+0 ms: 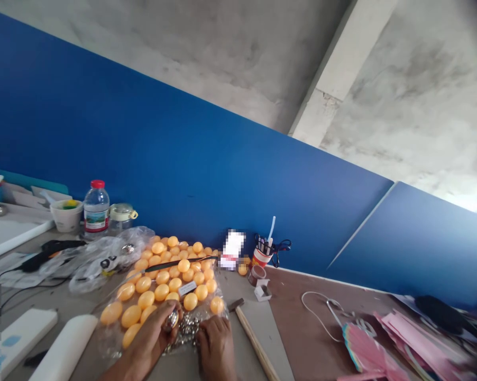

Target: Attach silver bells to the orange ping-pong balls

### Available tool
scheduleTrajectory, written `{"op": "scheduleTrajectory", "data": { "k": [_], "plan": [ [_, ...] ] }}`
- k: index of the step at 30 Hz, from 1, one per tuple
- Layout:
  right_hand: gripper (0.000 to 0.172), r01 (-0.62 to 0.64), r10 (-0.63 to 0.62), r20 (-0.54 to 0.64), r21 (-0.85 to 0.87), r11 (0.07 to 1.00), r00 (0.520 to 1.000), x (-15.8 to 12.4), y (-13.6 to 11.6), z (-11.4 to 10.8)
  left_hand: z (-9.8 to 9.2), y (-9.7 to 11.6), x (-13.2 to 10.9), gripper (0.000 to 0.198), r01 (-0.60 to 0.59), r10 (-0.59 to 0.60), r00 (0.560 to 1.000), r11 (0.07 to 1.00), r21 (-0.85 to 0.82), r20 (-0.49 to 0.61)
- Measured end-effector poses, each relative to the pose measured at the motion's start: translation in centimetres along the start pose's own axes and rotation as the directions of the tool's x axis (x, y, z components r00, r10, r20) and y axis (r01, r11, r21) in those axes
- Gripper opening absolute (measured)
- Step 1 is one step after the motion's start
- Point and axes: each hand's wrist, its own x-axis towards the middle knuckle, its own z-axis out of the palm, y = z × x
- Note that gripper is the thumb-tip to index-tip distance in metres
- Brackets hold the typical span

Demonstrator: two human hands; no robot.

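My left hand (155, 330) is closed around a shiny silver ball (172, 319), which shows between the thumb and fingers. Beside it, my right hand (217, 346) is lowered with curled fingers at the edge of a pile of small shiny metal pieces (189, 327); its fingertips are hidden, so what they pinch cannot be made out. The pile lies on clear plastic, between the two hands. Just beyond spreads a clear bag of orange balls (163, 291), with a small white label (187, 288) and a dark strap (171, 264) across it.
A hammer (252, 338) lies right of my right hand. Behind stand a phone (232, 248) with blurred screen and a cup of pens and scissors (262, 256). Leftward are a water bottle (96, 206), a glue gun (44, 256) and white bars (66, 346). Pink fans (371, 349) lie right.
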Motion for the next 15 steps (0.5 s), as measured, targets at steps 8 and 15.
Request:
{"op": "scheduleTrajectory", "data": {
  "k": [8,15],
  "plan": [
    [0.021,-0.061,0.062,-0.011,0.021,0.998,0.998,-0.6,0.4,1.0,-1.5,-1.2,1.5,0.026,-0.007,0.007,0.999,1.0,0.01,0.034],
    [0.021,-0.09,0.094,-0.054,0.085,0.992,0.994,-1.8,1.7,2.3,-2.0,-0.6,1.6,0.024,0.039,-0.042,0.997,0.998,0.039,0.063]
  ]
}}
